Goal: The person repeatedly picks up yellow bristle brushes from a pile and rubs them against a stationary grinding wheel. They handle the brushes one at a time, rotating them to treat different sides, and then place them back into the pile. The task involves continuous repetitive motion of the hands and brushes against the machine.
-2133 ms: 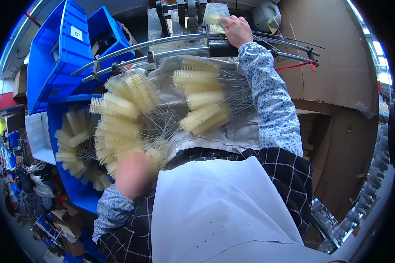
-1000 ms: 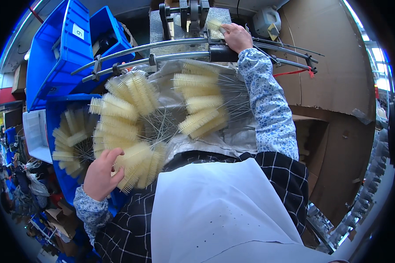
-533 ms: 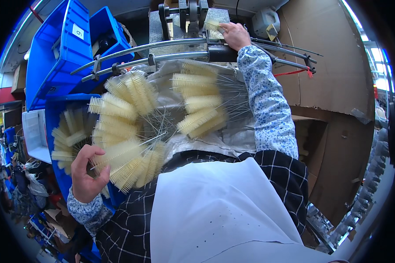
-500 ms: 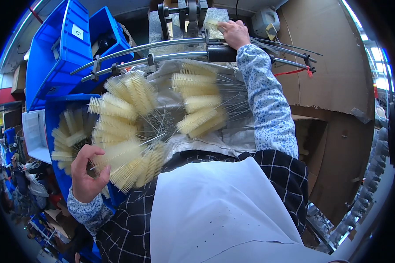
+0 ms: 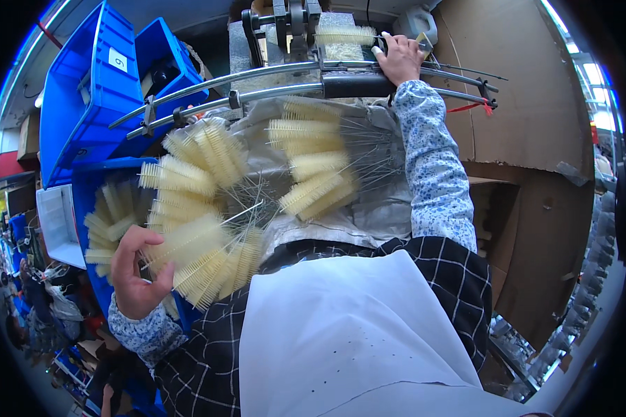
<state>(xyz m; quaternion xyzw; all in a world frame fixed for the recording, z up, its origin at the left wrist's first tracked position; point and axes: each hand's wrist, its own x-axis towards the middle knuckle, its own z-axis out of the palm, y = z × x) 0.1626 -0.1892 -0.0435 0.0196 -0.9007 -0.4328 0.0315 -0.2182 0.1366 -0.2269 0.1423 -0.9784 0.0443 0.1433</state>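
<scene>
My right hand (image 5: 400, 61) is closed at the right end of a pale yellow bristle brush (image 5: 346, 35), where its wire stem meets my fingers. This brush lies level in front of the machine (image 5: 295, 31), beyond the metal rails. At lower left, my left hand (image 5: 139, 271) curls its thumb and forefinger around the bristle end of another brush (image 5: 193, 244), which looks blurred. That brush's wire stem points up and right. Beside it is a heap of similar brushes (image 5: 181, 174), wire stems toward the middle. A second group of brushes (image 5: 316, 156) lies with stems pointing right.
Two curved metal rails (image 5: 278, 92) cross in front of the machine. Blue bins (image 5: 90, 90) stand at left, one holding more brushes (image 5: 111, 215). A white tray (image 5: 59, 226) sits beside them. Large cardboard (image 5: 522, 97) walls the right side; a pale jug (image 5: 419, 26) stands behind.
My right hand has moved right, leaving more of the brush by the machine in sight. My left hand stays nearly where it was at its brush.
</scene>
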